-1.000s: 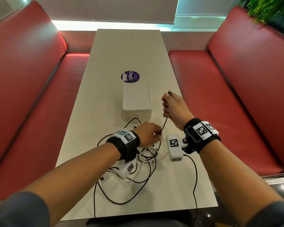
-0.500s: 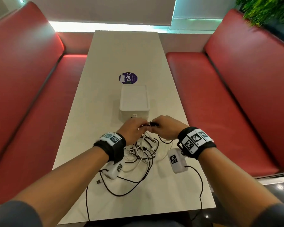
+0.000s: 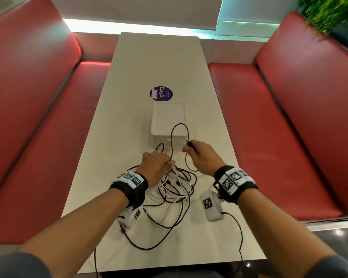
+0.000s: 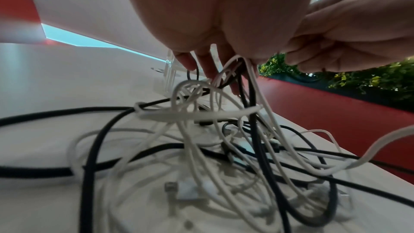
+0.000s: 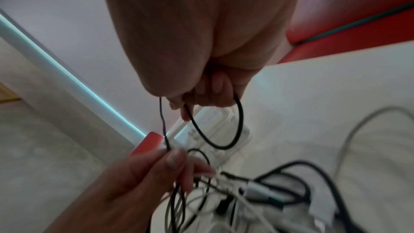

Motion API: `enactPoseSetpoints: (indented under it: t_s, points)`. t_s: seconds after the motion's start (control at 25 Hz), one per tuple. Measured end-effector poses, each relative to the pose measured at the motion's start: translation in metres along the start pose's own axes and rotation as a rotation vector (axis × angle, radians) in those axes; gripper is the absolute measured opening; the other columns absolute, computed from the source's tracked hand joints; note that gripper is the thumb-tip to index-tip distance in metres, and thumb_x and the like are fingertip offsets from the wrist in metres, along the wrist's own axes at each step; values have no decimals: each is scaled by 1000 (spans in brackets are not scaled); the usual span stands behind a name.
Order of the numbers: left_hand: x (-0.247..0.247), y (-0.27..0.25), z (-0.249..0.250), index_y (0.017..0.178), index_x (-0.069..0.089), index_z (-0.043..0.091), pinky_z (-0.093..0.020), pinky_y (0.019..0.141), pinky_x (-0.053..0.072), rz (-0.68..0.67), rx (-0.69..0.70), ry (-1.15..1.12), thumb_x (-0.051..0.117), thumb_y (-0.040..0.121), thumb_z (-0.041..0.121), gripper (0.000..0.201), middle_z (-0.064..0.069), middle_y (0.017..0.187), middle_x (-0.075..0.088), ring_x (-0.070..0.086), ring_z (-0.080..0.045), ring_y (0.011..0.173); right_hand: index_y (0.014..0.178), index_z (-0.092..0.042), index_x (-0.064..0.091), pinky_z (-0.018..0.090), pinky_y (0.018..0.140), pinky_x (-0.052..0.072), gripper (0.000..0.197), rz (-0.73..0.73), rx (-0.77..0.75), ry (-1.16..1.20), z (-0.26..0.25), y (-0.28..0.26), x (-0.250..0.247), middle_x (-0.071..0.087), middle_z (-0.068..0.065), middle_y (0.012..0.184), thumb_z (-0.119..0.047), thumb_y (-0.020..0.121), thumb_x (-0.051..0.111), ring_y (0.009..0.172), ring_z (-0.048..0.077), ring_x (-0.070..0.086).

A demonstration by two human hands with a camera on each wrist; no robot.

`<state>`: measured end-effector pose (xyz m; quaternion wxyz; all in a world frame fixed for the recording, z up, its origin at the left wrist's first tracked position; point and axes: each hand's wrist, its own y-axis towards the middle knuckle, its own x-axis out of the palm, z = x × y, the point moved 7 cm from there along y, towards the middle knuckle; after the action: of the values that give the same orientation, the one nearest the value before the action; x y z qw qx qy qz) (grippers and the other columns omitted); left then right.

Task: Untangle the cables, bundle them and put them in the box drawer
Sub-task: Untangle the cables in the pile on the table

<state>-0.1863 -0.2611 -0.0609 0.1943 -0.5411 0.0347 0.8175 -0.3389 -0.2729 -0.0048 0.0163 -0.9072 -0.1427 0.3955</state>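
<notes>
A tangle of black and white cables [image 3: 175,187] [image 4: 212,148] lies on the white table [image 3: 159,63] near its front. My left hand [image 3: 159,165] grips several strands [image 4: 235,70] at the top of the tangle. My right hand [image 3: 199,155] [image 5: 201,93] pinches the plug end of a black cable [image 3: 189,144], which arches in a loop [image 3: 178,129] [image 5: 224,130] over to the left hand. The white box with a drawer [image 3: 168,121] stands just beyond both hands; whether its drawer is closed is not visible.
A round purple sticker [image 3: 161,93] lies on the table behind the box. Red benches [image 3: 38,137] [image 3: 269,127] run along both sides. A green plant [image 3: 329,13] is at the back right. Thin black leads [image 3: 237,227] run from the wrist cameras toward the table's front edge.
The hands met over the tangle half a second ago. Now the right hand has drawn away to the right with the plug end, pulling out a black loop while the left hand holds the tangle.
</notes>
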Motion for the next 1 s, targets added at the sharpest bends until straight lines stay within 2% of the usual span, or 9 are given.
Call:
enactPoseSetpoints:
  t_s: [0.16, 0.28, 0.36, 0.44, 0.56, 0.68, 0.76, 0.84, 1.0]
  points:
    - [1, 0, 16, 84, 56, 20, -41, 87, 34, 1, 45, -19, 36, 105, 35, 33, 5, 80, 59, 51, -18, 80, 95, -12, 63, 34, 73, 48, 26, -2, -61, 128, -14, -1, 23, 68, 4, 87, -31, 104, 47, 81, 21, 62]
    - [2, 0, 25, 87, 56, 30, -41, 89, 36, 1, 112, -28, 37, 103, 24, 25, 11, 84, 57, 55, -18, 85, 91, -14, 59, 28, 66, 45, 22, -65, -123, 10, -20, -2, 33, 67, 4, 84, -30, 103, 49, 74, 19, 59]
    - [6, -1, 22, 86, 56, 27, -40, 88, 36, 4, 115, -34, 38, 104, 26, 25, 11, 85, 55, 53, -18, 87, 93, -14, 56, 30, 66, 42, 21, -72, -122, -49, -20, -5, 33, 67, 7, 84, -28, 104, 45, 73, 21, 58]
    - [13, -2, 10, 88, 59, 20, -40, 90, 36, -18, 60, -33, 39, 104, 32, 28, 7, 92, 58, 50, -17, 94, 93, -15, 57, 31, 65, 41, 23, 43, -41, 68, -16, -6, 10, 65, 3, 82, -28, 105, 42, 69, 18, 56]
    - [24, -2, -7, 101, 60, 19, -41, 97, 36, -100, -4, 9, 36, 104, 32, 28, 4, 110, 58, 47, -20, 110, 81, -21, 56, 29, 61, 36, 26, 198, 76, 279, -5, -8, -40, 54, -7, 71, -29, 103, 45, 63, 13, 47]
    - [21, 1, -6, 106, 63, 21, -41, 101, 33, -100, 2, 6, 37, 106, 33, 29, 5, 118, 59, 45, -20, 117, 88, -15, 58, 32, 61, 40, 28, -57, 56, -85, 4, -8, -30, 61, 2, 78, -30, 105, 42, 69, 20, 54]
    - [18, 3, 2, 105, 64, 22, -41, 100, 32, -93, 33, 79, 37, 105, 33, 29, 5, 116, 60, 46, -19, 115, 94, -15, 58, 34, 68, 46, 28, -211, 35, -248, 14, -10, 0, 67, 9, 90, -33, 105, 40, 79, 25, 61]
    - [12, 3, 9, 101, 64, 22, -42, 97, 33, -77, 44, 90, 36, 104, 31, 29, 5, 108, 61, 49, -19, 109, 95, -17, 59, 36, 75, 49, 30, -270, -2, -189, 14, -15, 26, 68, 7, 92, -34, 106, 38, 82, 23, 62]
    - [4, -1, 13, 100, 66, 26, -43, 96, 34, -41, 75, 166, 34, 103, 30, 33, 6, 101, 61, 52, -19, 104, 76, -23, 54, 29, 62, 39, 44, -262, 35, 92, 14, -15, 51, 51, -8, 64, -49, 105, 34, 56, 10, 46]
